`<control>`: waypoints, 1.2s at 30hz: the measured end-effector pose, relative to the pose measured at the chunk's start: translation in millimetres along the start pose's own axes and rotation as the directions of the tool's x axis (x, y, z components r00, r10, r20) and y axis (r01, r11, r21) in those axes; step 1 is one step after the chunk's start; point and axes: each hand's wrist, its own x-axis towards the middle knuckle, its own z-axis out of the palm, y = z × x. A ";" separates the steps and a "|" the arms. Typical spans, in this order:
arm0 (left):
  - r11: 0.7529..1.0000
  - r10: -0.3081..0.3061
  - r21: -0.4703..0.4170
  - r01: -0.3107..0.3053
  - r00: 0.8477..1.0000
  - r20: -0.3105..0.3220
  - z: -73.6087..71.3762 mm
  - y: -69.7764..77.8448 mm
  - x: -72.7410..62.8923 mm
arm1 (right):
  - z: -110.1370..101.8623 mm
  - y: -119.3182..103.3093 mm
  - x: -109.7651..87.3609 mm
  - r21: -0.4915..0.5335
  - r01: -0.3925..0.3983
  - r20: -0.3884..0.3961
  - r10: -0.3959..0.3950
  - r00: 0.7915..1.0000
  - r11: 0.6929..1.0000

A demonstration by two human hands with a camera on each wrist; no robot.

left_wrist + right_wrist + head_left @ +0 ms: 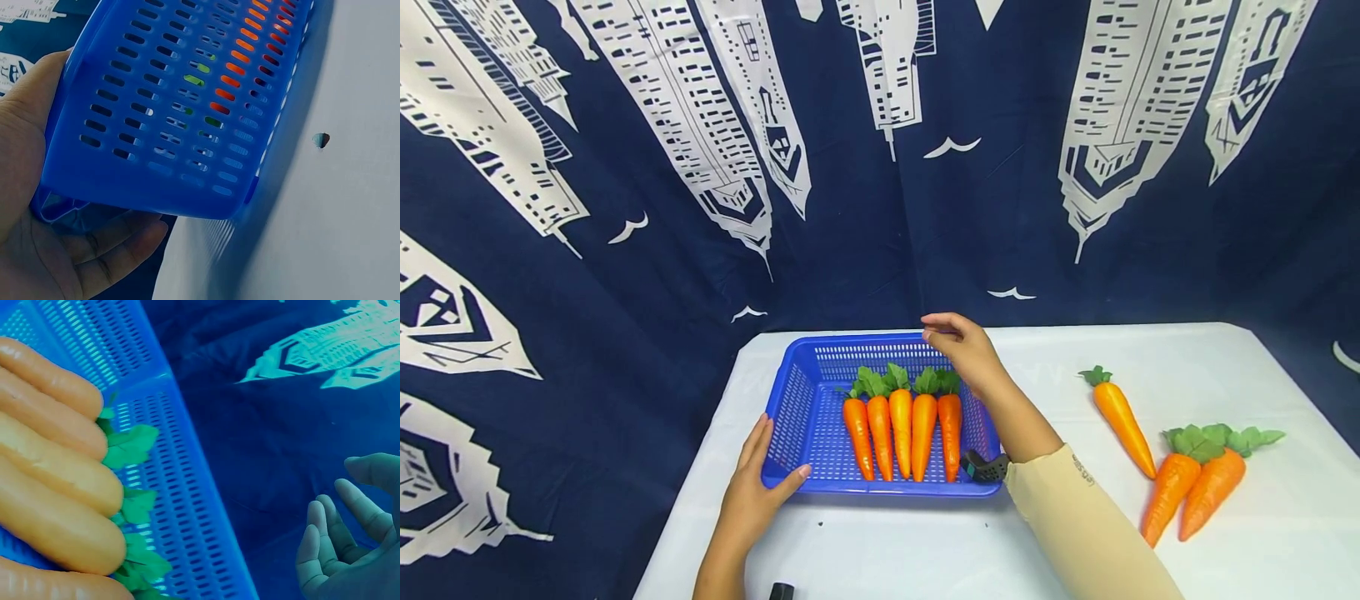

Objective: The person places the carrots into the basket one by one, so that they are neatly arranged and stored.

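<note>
A blue plastic basket [880, 488] with slotted walls stands on the white table. Inside lie several orange carrots [902, 429] side by side in a row, their green leaves toward the back wall. My left hand [751, 492] holds the basket's front left corner, fingers along the left side and thumb at the front rim. In the left wrist view, the hand [37, 187] lies around the basket's rim [144, 209]. Over the back right rim is my right hand [964, 346], fingers loosely bent. The right wrist view shows nothing in the right hand [356, 544], apart from the basket.
To the right of the basket, a single carrot [1124, 427] lies on the table [1037, 517]. Two more carrots [1213, 492] lie side by side, closer to the front. A dark blue cloth [850, 250] with white building prints hangs behind the table.
</note>
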 end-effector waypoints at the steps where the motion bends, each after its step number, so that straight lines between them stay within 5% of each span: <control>1: 1.000 0.000 0.003 0.000 1.000 0.000 -0.2 0.2 -0.1 | -2.8 -1.0 -1.7 0.007 0.001 -0.005 -0.001 1.000 1.000; 11: 1.000 -0.005 0.006 0.005 1.000 0.006 -0.2 0.8 0.9 | -35.6 -4.3 -25.4 -0.061 0.020 -0.099 -0.026 0.995 0.998; 25: 1.000 0.000 0.001 0.000 1.000 0.008 -0.4 -1.9 0.5 | -69.8 9.2 -49.3 -0.137 -0.061 -0.269 0.022 0.963 0.989; 36: 1.000 0.004 -0.006 -0.004 1.000 -0.001 -0.1 -2.1 0.8 | -95.5 36.3 -67.4 -0.112 -0.222 -0.470 0.145 0.871 0.969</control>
